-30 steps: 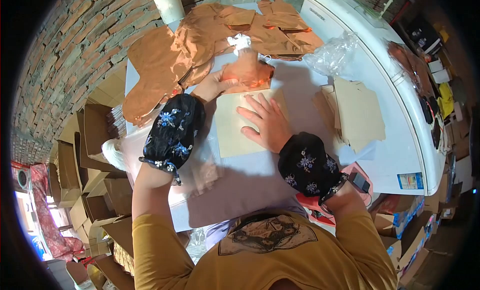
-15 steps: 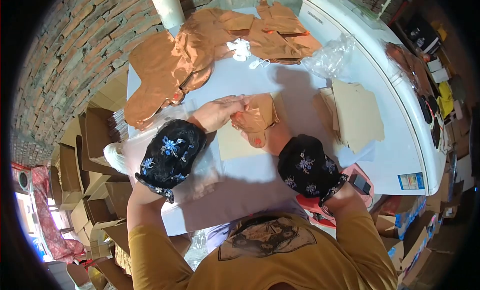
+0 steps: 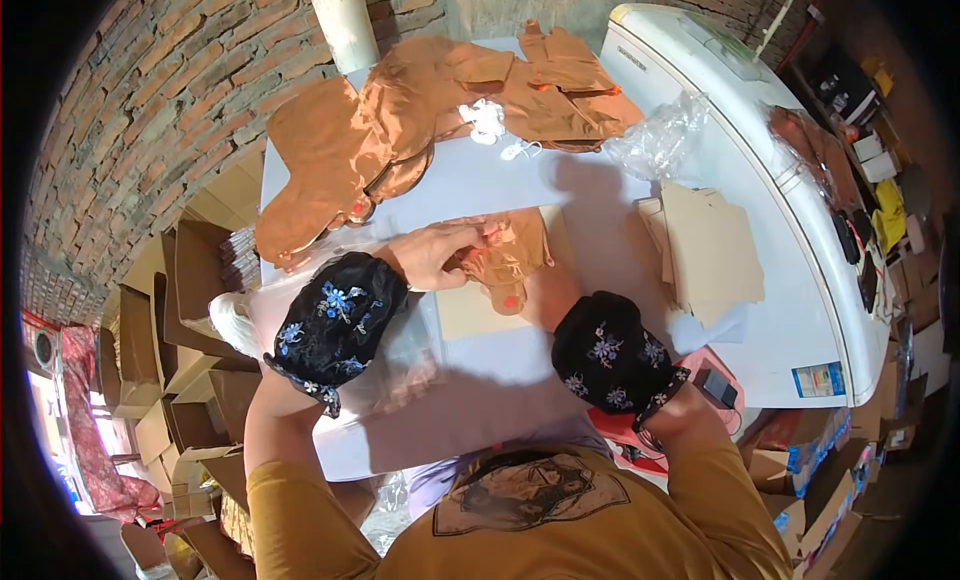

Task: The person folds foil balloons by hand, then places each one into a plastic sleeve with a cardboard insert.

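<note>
A folded piece of thin orange-brown cloth (image 3: 522,242) with a red spot on its rounded tab lies over a beige cardboard sheet (image 3: 465,315) in front of me. My left hand (image 3: 435,257) has its fingers bent onto the left side of this cloth, gripping it. From the right, my right hand (image 3: 545,298) reaches beneath the cloth and holds it; most of its fingers are hidden. Under my left forearm are clear plastic bags (image 3: 400,350). Both forearms wear black sleeve covers with blue flowers.
More orange-brown cloth pieces (image 3: 330,130) cover the table's far side, with white strings (image 3: 485,120) beside them. Cardboard sheets (image 3: 712,248) are stacked at right, near crumpled clear plastic (image 3: 660,135) and a white freezer (image 3: 780,180). Open cardboard boxes (image 3: 200,290) stand left, by a brick wall.
The left hand's fingers have shifted across the cloth, which now lies flatter and more spread. The right hand's fingers have become more hidden. The whole view has dropped slightly in the frame.
</note>
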Tool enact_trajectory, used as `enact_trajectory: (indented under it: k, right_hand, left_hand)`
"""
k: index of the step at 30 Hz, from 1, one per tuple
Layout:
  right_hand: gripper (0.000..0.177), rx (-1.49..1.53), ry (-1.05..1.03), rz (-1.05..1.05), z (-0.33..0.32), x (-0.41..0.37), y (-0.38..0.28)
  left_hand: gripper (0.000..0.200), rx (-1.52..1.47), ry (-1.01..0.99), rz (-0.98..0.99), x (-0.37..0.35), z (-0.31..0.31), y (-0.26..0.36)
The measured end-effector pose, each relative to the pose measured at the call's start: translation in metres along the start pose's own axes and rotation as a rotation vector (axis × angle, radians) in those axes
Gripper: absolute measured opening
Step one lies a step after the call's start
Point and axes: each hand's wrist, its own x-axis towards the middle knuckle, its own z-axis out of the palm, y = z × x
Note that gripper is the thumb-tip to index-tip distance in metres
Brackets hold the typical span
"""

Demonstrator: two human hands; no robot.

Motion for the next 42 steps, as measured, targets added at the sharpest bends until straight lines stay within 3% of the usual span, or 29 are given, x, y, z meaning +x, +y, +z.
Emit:
enact_trajectory:
  k: [1,3,9,13,14,17,20,23,26,28,31,37,40,42]
  right_hand:
    - [0.031,-0.048,-0.048,0.056,-0.004,0.0,-0.003]
    - [0.024,-0.156,0.043,-0.034,0.009,-0.002,0.005]
    - [0.021,-0.325,0.143,-0.104,0.018,-0.005,0.012]
    - [0.018,-0.267,0.348,-0.295,0.007,0.0,0.006]
    - [0.018,-0.264,0.34,-0.285,0.008,0.0,0.006]
    - [0.017,-0.254,0.312,-0.243,0.012,-0.002,0.008]
    - [0.017,-0.236,0.227,-0.182,0.013,-0.005,0.011]
    - [0.019,-0.19,0.114,-0.153,0.008,-0.013,0.013]
    - [0.018,-0.161,0.13,-0.214,-0.002,-0.011,0.01]
    - [0.019,-0.163,0.095,-0.23,0.002,-0.013,0.013]
    - [0.018,-0.171,0.231,-0.345,0.006,-0.009,0.017]
    - [0.016,-0.128,-0.048,-0.093,-0.009,-0.016,0.006]
    - [0.015,-0.148,-0.031,-0.03,-0.013,-0.016,-0.001]
    - [0.013,-0.149,0.208,-0.205,-0.008,-0.016,0.007]
  left_hand:
    - [0.039,0.029,0.018,0.058,0.001,0.001,-0.006]
    - [0.041,0.03,-0.029,0.025,0.0,0.004,-0.01]
    - [0.035,0.047,-0.012,0.149,0.004,0.015,-0.038]
    - [0.028,0.011,-0.007,-0.009,0.008,0.004,-0.021]
    - [0.028,0.086,0.018,0.063,0.009,0.009,-0.033]
    - [0.029,0.07,-0.035,-0.093,0.015,0.002,-0.006]
    - [0.037,-0.02,-0.027,-0.084,0.013,0.008,-0.005]
    - [0.048,0.351,0.088,0.055,0.003,0.035,-0.031]
    - [0.055,0.587,0.016,-0.057,0.003,0.038,-0.004]
    - [0.055,0.438,0.074,-0.084,0.001,0.046,0.003]
    - [0.056,0.383,0.133,-0.075,-0.006,0.051,-0.003]
    - [0.061,0.401,0.169,-0.063,-0.01,0.062,0.001]
    - [0.062,0.437,0.173,-0.041,-0.013,0.064,0.004]
    - [0.061,0.483,0.188,-0.017,-0.015,0.065,-0.002]
